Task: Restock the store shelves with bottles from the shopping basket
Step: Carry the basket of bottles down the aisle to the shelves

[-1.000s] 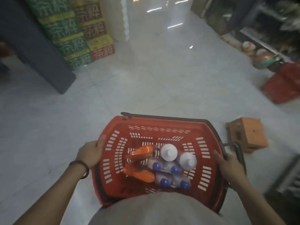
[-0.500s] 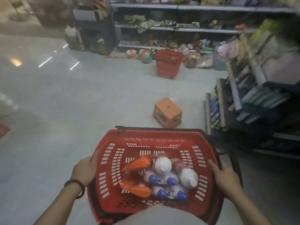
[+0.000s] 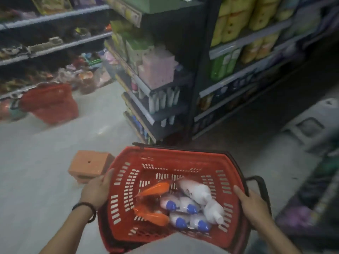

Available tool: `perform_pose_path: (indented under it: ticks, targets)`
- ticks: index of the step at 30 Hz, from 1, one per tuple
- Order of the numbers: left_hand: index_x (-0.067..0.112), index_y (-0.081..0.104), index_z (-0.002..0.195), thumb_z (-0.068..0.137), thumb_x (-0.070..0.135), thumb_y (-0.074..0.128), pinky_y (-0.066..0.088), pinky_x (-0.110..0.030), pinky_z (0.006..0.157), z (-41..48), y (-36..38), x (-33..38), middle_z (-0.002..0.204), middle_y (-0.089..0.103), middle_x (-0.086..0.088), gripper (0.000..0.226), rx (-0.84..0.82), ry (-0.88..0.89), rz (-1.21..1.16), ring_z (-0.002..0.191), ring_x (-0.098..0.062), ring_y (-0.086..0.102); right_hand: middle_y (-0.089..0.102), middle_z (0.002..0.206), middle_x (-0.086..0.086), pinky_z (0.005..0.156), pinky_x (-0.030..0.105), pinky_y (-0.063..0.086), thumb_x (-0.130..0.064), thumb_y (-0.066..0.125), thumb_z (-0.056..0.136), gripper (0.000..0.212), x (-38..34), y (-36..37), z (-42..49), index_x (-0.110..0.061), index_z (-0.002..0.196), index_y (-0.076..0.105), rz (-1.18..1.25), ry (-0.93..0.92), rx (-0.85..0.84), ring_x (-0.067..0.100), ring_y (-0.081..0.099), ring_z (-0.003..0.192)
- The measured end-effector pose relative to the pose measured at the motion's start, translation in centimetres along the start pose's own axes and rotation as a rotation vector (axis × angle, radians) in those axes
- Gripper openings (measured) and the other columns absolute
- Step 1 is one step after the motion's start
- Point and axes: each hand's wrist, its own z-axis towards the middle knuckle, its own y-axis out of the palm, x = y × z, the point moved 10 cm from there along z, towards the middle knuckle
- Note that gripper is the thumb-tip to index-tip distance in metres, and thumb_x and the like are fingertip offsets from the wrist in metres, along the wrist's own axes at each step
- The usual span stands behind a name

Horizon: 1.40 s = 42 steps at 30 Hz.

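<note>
The left hand (image 3: 97, 191) and right hand (image 3: 253, 208) are gripping the shopping basket (image 3: 165, 153) by its opposite side rims. The bottles (image 3: 194, 191) are lying loose on its floor, near the shelves (image 3: 159, 114). They are appearing light, rigid and smooth, so grasping round the body is advised

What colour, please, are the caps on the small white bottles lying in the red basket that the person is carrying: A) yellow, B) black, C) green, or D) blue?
D: each of the small white bottles lying in the red basket ends in a rounded blue cap.
</note>
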Motion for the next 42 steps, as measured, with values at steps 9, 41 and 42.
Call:
perform_pose_path:
  ticks: [9,41,42]
  targets:
    - [0.013,0.079,0.102,0.101,0.073,0.027,0.052,-0.047,0.096,13.6,9.0,26.8,0.111,0.078,-0.022,0.079,-0.211,0.375,0.08,0.108,-0.044,0.07,0.074,0.133,0.015,0.103,0.043,0.048,-0.052,0.059,0.105,0.044,4.0,-12.5,5.4,-0.021,0.132,0.074,0.15,0.29,0.279,0.041,0.068,0.124]
    - [0.011,0.071,0.079,0.085,0.095,0.01,0.059,-0.048,0.093,33.8,44.5,103.1,0.09,0.079,-0.017,0.104,-0.424,0.611,0.203,0.092,-0.038,0.074,0.076,0.128,0.016,0.088,0.039,0.047,-0.055,0.057,0.106,0.052,7.5,-54.6,58.1,-0.011,0.126,0.076,0.379,0.539,0.427,0.03,0.064,0.097]
    - [0.009,0.072,0.08,0.091,0.09,0.015,0.058,-0.047,0.093,34.0,45.0,105.5,0.093,0.078,-0.019,0.099,-0.43,0.626,0.194,0.094,-0.039,0.073,0.075,0.13,0.016,0.09,0.04,0.047,-0.055,0.056,0.106,0.052,7.3,-55.9,59.4,-0.011,0.127,0.075,0.379,0.546,0.438,0.033,0.066,0.101]
